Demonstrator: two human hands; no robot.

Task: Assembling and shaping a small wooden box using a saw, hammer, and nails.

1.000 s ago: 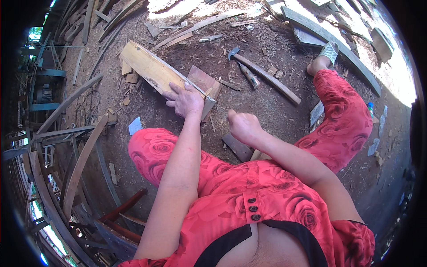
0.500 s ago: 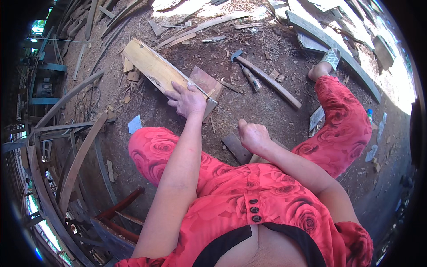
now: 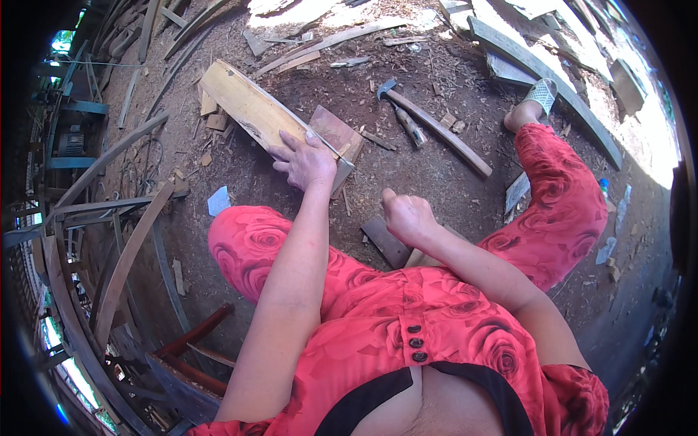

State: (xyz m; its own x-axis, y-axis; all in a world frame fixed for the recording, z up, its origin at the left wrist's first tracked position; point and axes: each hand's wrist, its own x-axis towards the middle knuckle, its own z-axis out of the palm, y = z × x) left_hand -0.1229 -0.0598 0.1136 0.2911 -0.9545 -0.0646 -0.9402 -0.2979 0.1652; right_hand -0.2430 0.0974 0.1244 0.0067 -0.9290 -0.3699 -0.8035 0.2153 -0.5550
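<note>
My left hand (image 3: 309, 163) grips the near end of a pale yellow wooden plank (image 3: 247, 102), its fingers spread over the top face. The plank slants away to the far left, resting across a reddish-brown wood block (image 3: 337, 134). A thin, dark, straight strip (image 3: 336, 154) runs along the plank's right edge by my left hand; I cannot make out its kind. To the right and nearer my body, my right hand (image 3: 408, 216) is closed in a fist. Whatever the fist holds is too thin or hidden to name.
A hammer (image 3: 436, 127) lies on the chip-strewn ground at right, beside a wooden-handled tool (image 3: 410, 125). A dark flat board (image 3: 385, 242) is between my knees. Curved timbers (image 3: 131, 265) crowd the left side; a long beam (image 3: 552, 91) lies at the far right.
My right hand has shifted slightly left and up, toward the plank. The thin line that reached from the plank toward the fist no longer shows in the gap. My left hand stays in place.
</note>
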